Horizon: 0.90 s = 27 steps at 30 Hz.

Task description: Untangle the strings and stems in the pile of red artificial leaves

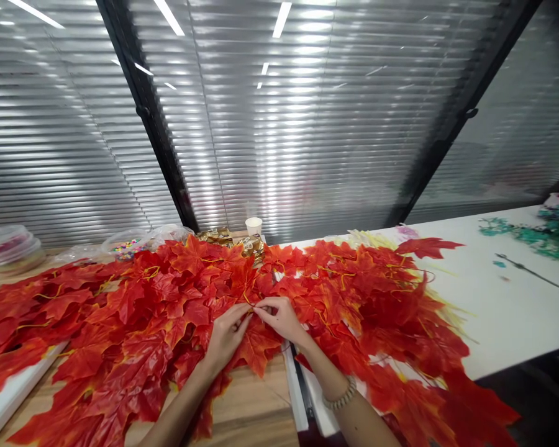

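I see the left hand (227,336) and right hand (282,318) meeting fingertip to fingertip, both pinching a thin yellow plastic stem (250,303) amid the spread of red-orange artificial maple leaves (135,323). Beyond the pinch stands a small white paper cup (254,225), its contents hidden from me. Far left of the pinch, clear plastic tubs (9,248) hold something pinkish I cannot identify. A beaded bracelet (340,397) circles the right wrist.
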{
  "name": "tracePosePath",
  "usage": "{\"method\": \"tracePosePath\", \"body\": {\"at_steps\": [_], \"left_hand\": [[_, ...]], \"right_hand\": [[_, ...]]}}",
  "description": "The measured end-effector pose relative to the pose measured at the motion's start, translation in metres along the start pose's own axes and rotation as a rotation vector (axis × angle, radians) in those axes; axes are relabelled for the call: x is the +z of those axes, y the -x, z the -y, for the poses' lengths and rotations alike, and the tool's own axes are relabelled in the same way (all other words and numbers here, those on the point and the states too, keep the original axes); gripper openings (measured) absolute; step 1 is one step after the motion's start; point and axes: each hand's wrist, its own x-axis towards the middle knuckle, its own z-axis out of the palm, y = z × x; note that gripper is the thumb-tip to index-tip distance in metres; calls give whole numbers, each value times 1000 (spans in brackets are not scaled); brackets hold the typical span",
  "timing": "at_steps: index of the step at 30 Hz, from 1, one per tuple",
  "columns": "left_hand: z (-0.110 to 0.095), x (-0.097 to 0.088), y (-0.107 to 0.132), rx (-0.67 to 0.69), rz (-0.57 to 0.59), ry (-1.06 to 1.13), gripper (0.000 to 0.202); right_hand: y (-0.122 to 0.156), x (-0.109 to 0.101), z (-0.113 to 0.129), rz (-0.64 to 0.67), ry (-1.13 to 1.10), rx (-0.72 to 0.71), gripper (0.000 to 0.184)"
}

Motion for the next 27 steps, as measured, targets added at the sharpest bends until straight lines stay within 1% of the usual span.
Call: {"method": "tracePosePath", "body": {"at_steps": [7, 12, 14, 22, 27], "left_hand": [[3, 3, 2, 9, 7, -20, 24], [10, 7, 6, -38, 8, 6, 40], [12, 8, 7, -50, 14, 28, 43], [17, 11, 10, 0, 7, -33, 44], [13, 8, 8, 53, -23, -41, 39]], "right_hand": [[0, 0, 1, 4, -14, 2, 17], [-1, -1, 4, 37, 3, -2, 18], [-1, -1, 4, 38, 12, 2, 19], [-1, 0, 2, 64, -1, 30, 21], [-1, 0, 4, 107, -61, 52, 24]]}}
